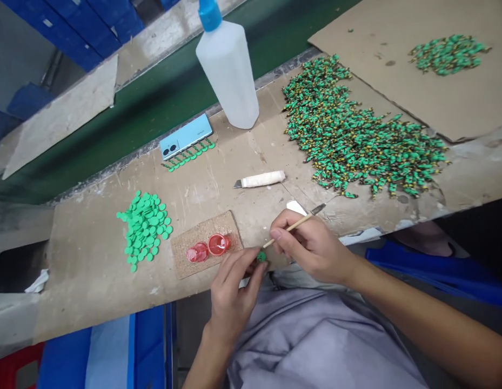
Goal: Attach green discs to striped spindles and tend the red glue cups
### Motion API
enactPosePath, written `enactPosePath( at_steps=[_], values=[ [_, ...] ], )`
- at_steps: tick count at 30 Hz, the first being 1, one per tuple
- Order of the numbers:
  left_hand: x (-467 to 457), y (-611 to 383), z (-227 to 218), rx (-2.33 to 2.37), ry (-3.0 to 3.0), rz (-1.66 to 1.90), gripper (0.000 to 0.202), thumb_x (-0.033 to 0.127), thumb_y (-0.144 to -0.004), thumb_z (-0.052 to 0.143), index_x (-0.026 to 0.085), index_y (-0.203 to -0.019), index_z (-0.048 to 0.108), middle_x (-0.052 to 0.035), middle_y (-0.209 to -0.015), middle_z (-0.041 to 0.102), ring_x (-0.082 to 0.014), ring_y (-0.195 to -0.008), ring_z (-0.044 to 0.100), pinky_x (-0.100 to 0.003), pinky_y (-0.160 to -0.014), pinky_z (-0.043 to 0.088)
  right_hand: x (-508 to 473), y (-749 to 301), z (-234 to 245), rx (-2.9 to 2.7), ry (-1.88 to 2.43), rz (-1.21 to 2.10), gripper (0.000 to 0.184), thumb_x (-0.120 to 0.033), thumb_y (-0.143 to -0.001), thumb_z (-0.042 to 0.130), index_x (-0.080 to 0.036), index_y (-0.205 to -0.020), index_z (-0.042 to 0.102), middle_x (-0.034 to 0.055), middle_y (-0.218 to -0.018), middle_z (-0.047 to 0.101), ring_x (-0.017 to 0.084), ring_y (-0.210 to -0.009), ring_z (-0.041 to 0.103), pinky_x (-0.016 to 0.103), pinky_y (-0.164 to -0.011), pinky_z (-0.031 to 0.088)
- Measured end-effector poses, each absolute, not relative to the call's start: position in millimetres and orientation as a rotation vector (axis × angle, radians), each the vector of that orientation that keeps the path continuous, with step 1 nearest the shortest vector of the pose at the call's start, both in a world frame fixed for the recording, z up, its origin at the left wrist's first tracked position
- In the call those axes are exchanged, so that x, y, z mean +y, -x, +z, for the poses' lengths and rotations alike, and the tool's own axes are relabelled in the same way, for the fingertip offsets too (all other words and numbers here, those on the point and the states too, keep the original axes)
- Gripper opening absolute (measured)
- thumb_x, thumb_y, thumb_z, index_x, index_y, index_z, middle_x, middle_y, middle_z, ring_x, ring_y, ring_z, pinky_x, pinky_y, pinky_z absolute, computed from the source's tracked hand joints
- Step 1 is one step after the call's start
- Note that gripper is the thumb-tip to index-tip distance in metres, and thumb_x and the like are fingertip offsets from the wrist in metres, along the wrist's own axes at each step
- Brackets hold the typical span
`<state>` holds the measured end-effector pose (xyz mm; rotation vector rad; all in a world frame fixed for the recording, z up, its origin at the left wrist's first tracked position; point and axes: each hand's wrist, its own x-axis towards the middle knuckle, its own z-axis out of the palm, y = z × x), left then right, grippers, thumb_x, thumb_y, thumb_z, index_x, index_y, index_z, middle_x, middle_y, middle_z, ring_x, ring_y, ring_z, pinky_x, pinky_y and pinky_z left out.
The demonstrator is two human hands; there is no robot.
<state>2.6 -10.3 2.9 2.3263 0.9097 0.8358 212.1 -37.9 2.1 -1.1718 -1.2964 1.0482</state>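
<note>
Between the thumb and fingers of my left hand [234, 286] is a small green disc [261, 256]. My right hand [315, 248] is closed round a thin wooden stick [293, 225] with a dark far end, like a small brush. The stick's pale lower end points down at the disc; whether they touch I cannot tell. Left of my hands, a cork board [181, 254] carries two small red cups, one upright [219, 245] and one that looks tipped or capped [198, 252]. Beyond lies a knife with a white-wrapped handle [262, 179].
Loose green discs [147, 227] lie heaped at the left. A light-blue phone [186, 136] has a row of small green-based figures [189, 155] along it. A white bottle [232, 75] stands behind. Small green-and-black figures [360, 135] spread at the right, with more [447, 55] on cardboard [429, 108].
</note>
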Motion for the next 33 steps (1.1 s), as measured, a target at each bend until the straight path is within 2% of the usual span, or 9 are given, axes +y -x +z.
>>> enactPosePath(
  at_steps=[3,10,16,21,27,33],
  values=[
    [-10,-2,5,0.902,-2.353,0.759,0.038,0.011,-0.095,0.075,0.020,-0.130,0.065,-0.0044,-0.095,0.073,-0.0144,-0.076,0.066,-0.028,-0.075,0.060,-36,-212,3,-1.306,1.171,1.041,0.027,-0.036,-0.108,0.048,-0.021,-0.088,0.057,-0.0042,-0.068,0.056,0.010,-0.053,0.050,0.026,-0.052,0.034],
    [-14,1,5,0.922,-2.412,0.782,0.039,0.008,-0.095,0.074,0.018,-0.131,0.064,-0.0059,-0.103,0.076,-0.0139,-0.081,0.068,-0.025,-0.077,0.059,-33,-214,6,-1.360,1.128,0.961,0.026,-0.032,-0.107,0.050,-0.019,-0.086,0.059,-0.0047,-0.071,0.056,0.008,-0.056,0.050,0.023,-0.055,0.035],
    [-18,4,0,0.967,-2.455,0.864,0.041,0.011,-0.093,0.078,0.016,-0.131,0.065,-0.0072,-0.104,0.076,-0.0147,-0.083,0.067,-0.025,-0.076,0.059,-34,-216,6,-1.465,1.033,0.968,0.027,-0.029,-0.107,0.049,-0.019,-0.082,0.056,-0.0063,-0.065,0.049,0.008,-0.054,0.047,0.022,-0.054,0.034],
    [-17,8,3,0.926,-2.358,0.796,0.040,0.010,-0.095,0.075,0.019,-0.132,0.066,-0.0079,-0.113,0.074,-0.0159,-0.093,0.068,-0.026,-0.079,0.059,-34,-215,5,-1.701,1.027,0.871,0.037,-0.024,-0.109,0.043,-0.017,-0.076,0.059,-0.0011,-0.072,0.056,0.011,-0.059,0.049,0.026,-0.061,0.034],
    [-11,5,5,0.877,-2.379,0.774,0.032,0.006,-0.096,0.071,0.020,-0.124,0.068,-0.0038,-0.100,0.073,-0.0137,-0.082,0.064,-0.024,-0.075,0.055,-34,-212,3,-1.768,1.097,0.860,0.034,-0.023,-0.109,0.044,-0.013,-0.087,0.068,0.0037,-0.081,0.066,0.014,-0.066,0.058,0.028,-0.066,0.038],
    [-12,3,4,0.924,-2.390,0.817,0.026,0.010,-0.096,0.072,0.020,-0.119,0.070,-0.0047,-0.101,0.075,-0.0143,-0.082,0.066,-0.024,-0.073,0.056,-35,-211,1,-1.786,1.088,0.835,0.040,-0.025,-0.111,0.044,-0.014,-0.082,0.069,0.0039,-0.082,0.069,0.014,-0.066,0.060,0.028,-0.067,0.040]
  ],
)
